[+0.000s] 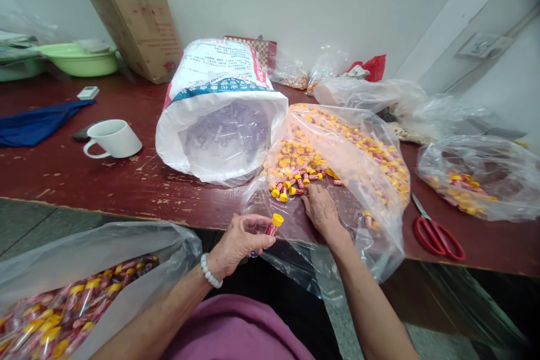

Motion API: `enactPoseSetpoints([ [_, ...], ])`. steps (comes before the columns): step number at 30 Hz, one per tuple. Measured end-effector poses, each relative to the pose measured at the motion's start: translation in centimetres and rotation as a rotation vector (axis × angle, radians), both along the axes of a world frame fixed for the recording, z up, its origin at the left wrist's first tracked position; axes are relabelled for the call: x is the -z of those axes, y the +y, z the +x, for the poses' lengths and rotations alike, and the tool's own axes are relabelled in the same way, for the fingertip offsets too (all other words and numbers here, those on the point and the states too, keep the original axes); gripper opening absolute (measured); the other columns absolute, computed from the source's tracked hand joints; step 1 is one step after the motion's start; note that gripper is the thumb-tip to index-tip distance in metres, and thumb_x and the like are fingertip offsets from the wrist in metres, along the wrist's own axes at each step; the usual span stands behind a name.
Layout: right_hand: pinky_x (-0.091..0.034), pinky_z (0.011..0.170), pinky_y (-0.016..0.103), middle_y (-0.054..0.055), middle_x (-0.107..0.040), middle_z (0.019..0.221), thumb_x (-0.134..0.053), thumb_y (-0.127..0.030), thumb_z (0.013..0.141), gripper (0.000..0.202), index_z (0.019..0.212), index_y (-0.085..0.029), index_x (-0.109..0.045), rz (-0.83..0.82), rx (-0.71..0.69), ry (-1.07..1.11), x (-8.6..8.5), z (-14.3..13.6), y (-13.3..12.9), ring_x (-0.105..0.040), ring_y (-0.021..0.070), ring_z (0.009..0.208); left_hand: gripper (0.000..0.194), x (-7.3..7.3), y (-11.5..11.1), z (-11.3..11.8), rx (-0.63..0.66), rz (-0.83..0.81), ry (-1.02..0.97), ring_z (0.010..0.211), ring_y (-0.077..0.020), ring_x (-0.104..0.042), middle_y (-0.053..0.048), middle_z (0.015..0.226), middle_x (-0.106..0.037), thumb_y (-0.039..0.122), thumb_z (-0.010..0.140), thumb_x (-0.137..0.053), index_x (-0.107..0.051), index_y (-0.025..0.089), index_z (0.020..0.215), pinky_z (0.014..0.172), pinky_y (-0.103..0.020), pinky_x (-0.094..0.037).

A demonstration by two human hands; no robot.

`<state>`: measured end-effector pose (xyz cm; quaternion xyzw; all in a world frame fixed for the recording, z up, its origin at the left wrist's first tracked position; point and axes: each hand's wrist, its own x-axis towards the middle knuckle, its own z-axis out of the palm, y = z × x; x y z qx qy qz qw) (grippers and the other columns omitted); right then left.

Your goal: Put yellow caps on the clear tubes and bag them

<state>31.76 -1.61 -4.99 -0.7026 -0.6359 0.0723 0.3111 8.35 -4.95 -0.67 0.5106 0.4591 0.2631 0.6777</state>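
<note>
My left hand, with a pale bead bracelet at the wrist, pinches a small red-patterned tube with a yellow cap upright. Below its fingers shows a bit of clear purplish plastic, mostly hidden. My right hand is at the mouth of a large clear plastic bag full of such tubes. Its fingers are curled down at the front of the loose pile, at a yellow-capped tube. To the left of this bag a white woven sack lies open towards me, with clear plastic pieces inside.
Red-handled scissors lie by the table's right front edge. Behind them is a smaller bag of tubes. A white mug, blue cloth and cardboard box stand left. At lower left is a bag of filled tubes.
</note>
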Motion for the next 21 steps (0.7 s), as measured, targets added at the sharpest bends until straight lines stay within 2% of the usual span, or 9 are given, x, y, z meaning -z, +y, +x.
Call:
enactPoseSetpoints([
  [4,-0.041,0.081,0.039,0.014,-0.061,0.092,-0.046,-0.013,0.074,0.015,0.081,-0.015,-0.06,0.002,0.086,0.115,-0.6,0.1,-0.5,-0.055,0.024,0.086,0.035,-0.2,-0.2,0.3,-0.028,0.035,0.065,0.05,-0.0068,-0.05,-0.003,0.075,-0.065,0.024,0.063,-0.071,-0.067,0.011,0.095,0.041,-0.017,-0.031],
  [7,-0.045,0.067,0.033,0.008,-0.062,0.081,-0.044,-0.022,0.079,0.018,0.087,-0.015,-0.058,0.004,0.126,0.248,-2.1,-0.7,-2.1,-0.056,0.0176,0.069,0.03,-0.4,-0.1,0.7,-0.029,0.155,0.108,0.055,-0.0081,-0.052,-0.003,0.072,-0.066,0.019,0.062,-0.07,-0.069,0.009,0.091,0.048,-0.018,-0.037],
  [9,-0.045,0.055,0.027,0.004,-0.062,0.077,-0.046,-0.032,0.082,0.022,0.094,-0.016,-0.056,-0.019,0.076,0.488,-3.6,-2.2,-3.7,-0.052,0.0121,0.056,0.026,-0.4,0.0,1.0,-0.017,0.261,0.167,0.059,-0.0096,-0.053,-0.003,0.071,-0.067,0.017,0.062,-0.068,-0.07,0.01,0.087,0.053,-0.02,-0.039],
  [10,-0.043,0.051,0.025,0.003,-0.062,0.077,-0.051,-0.035,0.08,0.024,0.095,-0.017,-0.056,-0.048,0.014,0.714,-4.5,-3.1,-4.6,-0.05,0.0099,0.052,0.025,-0.3,0.0,1.1,-0.01,0.31,0.201,0.06,-0.0103,-0.054,-0.003,0.071,-0.068,0.016,0.062,-0.067,-0.071,0.01,0.086,0.055,-0.02,-0.04],
  [11,-0.042,0.05,0.023,0.001,-0.061,0.074,-0.057,-0.037,0.077,0.024,0.092,-0.018,-0.057,-0.098,-0.054,0.937,-5.3,-4.0,-5.4,-0.049,0.0084,0.051,0.024,-0.2,0.0,1.2,0.0,0.355,0.235,0.06,-0.0109,-0.055,-0.003,0.071,-0.068,0.016,0.063,-0.066,-0.071,0.011,0.086,0.056,-0.021,-0.041],
  [13,-0.039,0.046,0.02,-0.002,-0.059,0.067,-0.066,-0.034,0.07,0.024,0.085,-0.017,-0.059,-0.208,-0.156,1.197,-6.7,-5.7,-6.5,-0.047,0.0061,0.048,0.024,-0.1,-0.1,1.4,0.025,0.447,0.292,0.061,-0.0119,-0.056,-0.002,0.072,-0.069,0.017,0.064,-0.064,-0.072,0.013,0.087,0.058,-0.022,-0.041],
  [15,-0.037,0.043,0.017,-0.004,-0.056,0.061,-0.069,-0.031,0.066,0.022,0.079,-0.016,-0.061,-0.278,-0.19,1.237,-7.5,-6.8,-7.0,-0.046,0.0054,0.047,0.024,0.1,-0.2,1.5,0.037,0.532,0.335,0.064,-0.0131,-0.057,-0.002,0.075,-0.07,0.018,0.066,-0.063,-0.072,0.014,0.087,0.061,-0.023,-0.042],
  [17,-0.034,0.039,0.016,-0.004,-0.055,0.057,-0.07,-0.032,0.065,0.022,0.077,-0.016,-0.061,-0.289,-0.164,1.183,-7.9,-7.3,-6.9,-0.046,0.0058,0.046,0.022,0.2,-0.3,1.5,0.05,0.588,0.359,0.066,-0.0141,-0.058,-0.002,0.077,-0.07,0.02,0.067,-0.062,-0.072,0.015,0.087,0.063,-0.024,-0.042],
  [21,-0.029,0.034,0.015,-0.005,-0.056,0.056,-0.068,-0.034,0.064,0.023,0.077,-0.016,-0.062,-0.306,-0.127,1.072,-8.1,-7.2,-6.4,-0.044,0.0047,0.041,0.019,0.1,-0.5,1.6,0.085,0.601,0.348,0.063,-0.0133,-0.055,-0.002,0.074,-0.067,0.023,0.07,-0.061,-0.071,0.015,0.084,0.06,-0.023,-0.039],
])
